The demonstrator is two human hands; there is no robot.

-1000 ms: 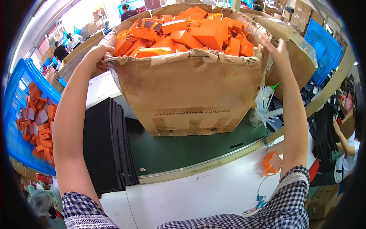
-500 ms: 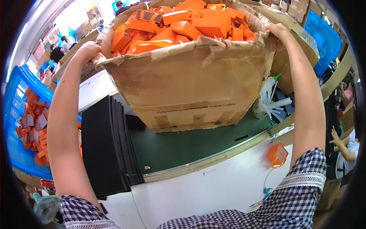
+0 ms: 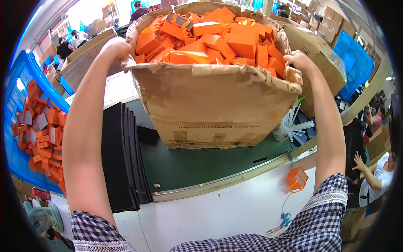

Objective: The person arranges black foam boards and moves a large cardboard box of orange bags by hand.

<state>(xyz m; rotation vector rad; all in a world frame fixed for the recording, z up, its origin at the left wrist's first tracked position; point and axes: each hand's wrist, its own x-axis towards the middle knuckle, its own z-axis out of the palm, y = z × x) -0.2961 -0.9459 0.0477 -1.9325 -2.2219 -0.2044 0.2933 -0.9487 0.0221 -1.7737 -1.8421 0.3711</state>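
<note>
A large, worn cardboard box (image 3: 214, 101) stands on the dark green work surface (image 3: 197, 168), its top open. Small orange boxes (image 3: 218, 44) with orange ribbons fill it to the rim. My left hand (image 3: 116, 48) is closed around the box's top edge at the left corner. At the opposite side my right hand (image 3: 299, 61) grips the rim, its fingers partly hidden by the cardboard. Left of the box, beneath my left arm, lies a stack of black sheets (image 3: 124, 155).
Blue crates sit left: one (image 3: 33, 168) holds many orange boxes (image 3: 44, 134). A clear bag of white sticks (image 3: 294, 126) lies right of the carton. One orange box (image 3: 297, 179) and blue-handled scissors (image 3: 285, 219) rest on the white table (image 3: 189, 218). A co-worker (image 3: 375, 178) is at right.
My hands still hold the carton's rim. The right hand sits slightly lower and further left in view, and more of the carton's contents shows. The whole view has shifted a little.
</note>
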